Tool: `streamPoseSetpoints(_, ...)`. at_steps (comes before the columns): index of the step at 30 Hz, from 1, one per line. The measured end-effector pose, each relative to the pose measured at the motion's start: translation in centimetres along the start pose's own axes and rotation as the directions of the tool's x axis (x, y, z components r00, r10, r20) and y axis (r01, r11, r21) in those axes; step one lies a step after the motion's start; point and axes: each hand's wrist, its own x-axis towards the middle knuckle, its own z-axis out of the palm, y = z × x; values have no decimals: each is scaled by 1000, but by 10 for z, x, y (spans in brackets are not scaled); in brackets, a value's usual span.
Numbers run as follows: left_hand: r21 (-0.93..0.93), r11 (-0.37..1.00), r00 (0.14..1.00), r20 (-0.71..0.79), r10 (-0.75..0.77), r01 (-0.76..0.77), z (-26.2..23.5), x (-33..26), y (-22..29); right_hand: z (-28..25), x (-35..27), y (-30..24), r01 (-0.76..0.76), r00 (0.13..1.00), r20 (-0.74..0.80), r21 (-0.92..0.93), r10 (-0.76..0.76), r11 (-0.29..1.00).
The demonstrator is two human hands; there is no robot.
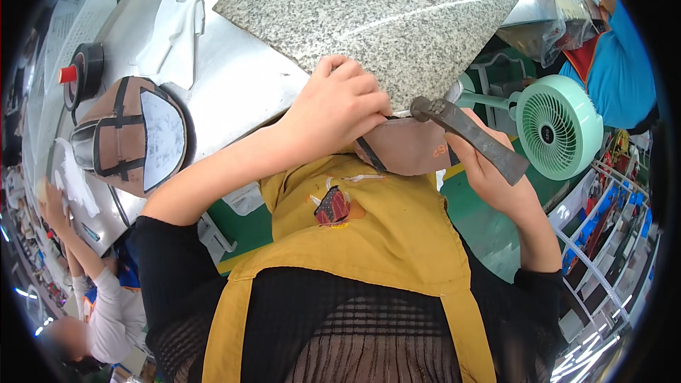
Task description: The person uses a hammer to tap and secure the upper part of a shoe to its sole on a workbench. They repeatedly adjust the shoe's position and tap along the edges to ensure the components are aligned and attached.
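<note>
Brown leather piece (408, 147), thin and floppy, pinched by left hand (339, 103) against granite slab (397, 14) edge on steel tabletop (234, 78). Dark iron hammer (468, 136), probably heavy and rigid, gripped mid-handle in right hand (489, 170).

1. The scene is brightly and evenly lit from overhead; curved streaks of glare are laid across the granite slab (397, 14) and the metal table (234, 78).
2. Only soft shadows are cast, notably beneath the left hand (340, 106).
3. Straight edges are bent strongly toward the rim; the corners are blacked out by the fisheye circle.
4. The centre is rendered sharply; the periphery is smeared, perhaps by lens softness.
</note>
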Motion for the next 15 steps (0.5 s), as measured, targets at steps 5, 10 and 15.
streamPoseSetpoints(5, 207, 964, 978, -91, 189, -167, 5, -7, 2, -2, 3, -4, 121, 992, -32, -34, -122, 992)
streamPoseSetpoints(10, 269, 930, 959, -65, 276, -250, 6, -5, 1, -2, 6, -5, 38, 993, 111, -50, -32, 998)
streamPoseSetpoints(15, 273, 926, 954, -71, 291, -262, 7, -7, 0, -5, 8, -12, 151, 988, 46, -114, -147, 982)
